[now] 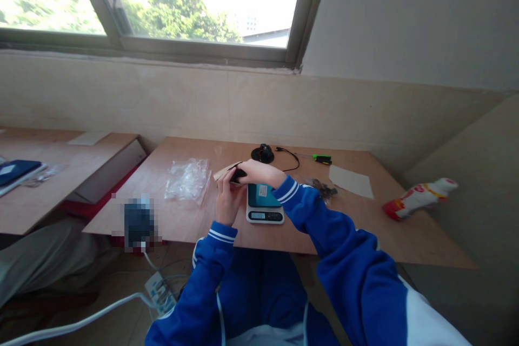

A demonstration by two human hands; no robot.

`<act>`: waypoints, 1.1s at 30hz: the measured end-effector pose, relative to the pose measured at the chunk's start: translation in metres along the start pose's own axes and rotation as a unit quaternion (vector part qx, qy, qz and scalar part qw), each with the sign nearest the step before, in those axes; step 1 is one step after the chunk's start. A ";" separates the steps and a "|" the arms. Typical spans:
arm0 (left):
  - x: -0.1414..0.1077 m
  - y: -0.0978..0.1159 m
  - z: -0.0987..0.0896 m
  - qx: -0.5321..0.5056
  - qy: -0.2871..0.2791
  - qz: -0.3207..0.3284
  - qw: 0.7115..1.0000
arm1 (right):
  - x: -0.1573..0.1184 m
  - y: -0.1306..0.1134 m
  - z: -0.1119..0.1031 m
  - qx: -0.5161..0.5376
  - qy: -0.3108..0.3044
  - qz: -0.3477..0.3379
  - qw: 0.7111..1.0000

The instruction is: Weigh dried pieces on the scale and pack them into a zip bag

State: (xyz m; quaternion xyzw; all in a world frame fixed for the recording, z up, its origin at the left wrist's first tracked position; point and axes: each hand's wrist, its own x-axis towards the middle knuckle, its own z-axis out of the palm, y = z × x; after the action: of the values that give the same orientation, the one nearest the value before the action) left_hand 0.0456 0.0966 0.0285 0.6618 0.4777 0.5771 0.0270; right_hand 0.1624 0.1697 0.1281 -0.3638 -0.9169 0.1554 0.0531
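Black object (238, 174) pinched in fingers (248, 169) over a scale (265, 215), plywood desk (182, 224) under a window (194, 0).

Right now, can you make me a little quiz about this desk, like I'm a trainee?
1. What stands just below the right hand?
2. True or false: the white and red bottle stands upright.
3. Choose: the screwdriver's handle is A green, B red, C white.

Key: 1. A digital scale. 2. False, it lies on its side. 3. A.
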 end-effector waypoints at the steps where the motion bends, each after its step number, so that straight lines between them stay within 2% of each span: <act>1: 0.001 -0.001 0.000 -0.005 -0.002 -0.004 1.000 | -0.004 -0.004 -0.006 -0.019 0.000 0.005 1.000; 4: 0.003 -0.004 -0.001 -0.008 -0.011 -0.019 1.000 | -0.018 -0.009 -0.018 -0.024 0.034 -0.002 0.999; 9: 0.009 -0.010 0.002 -0.012 -0.008 -0.018 1.000 | -0.035 0.000 -0.021 0.072 0.135 -0.032 0.988; 11: 0.013 -0.011 0.002 -0.015 -0.003 -0.018 1.000 | -0.038 0.007 -0.021 0.105 0.160 -0.023 0.981; 14: 0.021 -0.015 0.002 -0.020 -0.025 -0.022 0.999 | -0.041 0.018 -0.024 0.164 0.185 0.005 0.969; 17: 0.029 -0.020 0.001 -0.040 -0.051 -0.026 0.998 | -0.045 0.032 -0.030 0.269 0.196 -0.002 0.943; 21: 0.042 -0.029 0.002 -0.039 -0.047 -0.016 0.998 | -0.064 0.055 -0.034 0.423 0.218 0.008 0.879; 24: 0.055 -0.037 0.005 -0.022 -0.041 -0.012 0.999 | -0.080 0.073 -0.021 0.479 0.231 0.045 0.846; 27: 0.071 -0.044 0.008 -0.011 -0.030 -0.019 0.999 | -0.085 0.088 0.008 0.489 0.175 0.103 0.849; 30: 0.086 -0.049 0.012 -0.005 -0.006 -0.037 0.999 | -0.076 0.097 0.040 0.493 0.118 0.180 0.843; 33: 0.096 -0.053 0.013 -0.003 0.008 -0.045 0.999 | -0.061 0.103 0.062 0.515 0.092 0.253 0.814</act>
State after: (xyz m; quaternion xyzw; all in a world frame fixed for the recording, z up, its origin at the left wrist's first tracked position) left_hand 0.0125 0.1957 0.0639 0.6353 0.5050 0.5820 0.0515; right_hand 0.2611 0.1838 0.0370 -0.5148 -0.5693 0.5786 0.2760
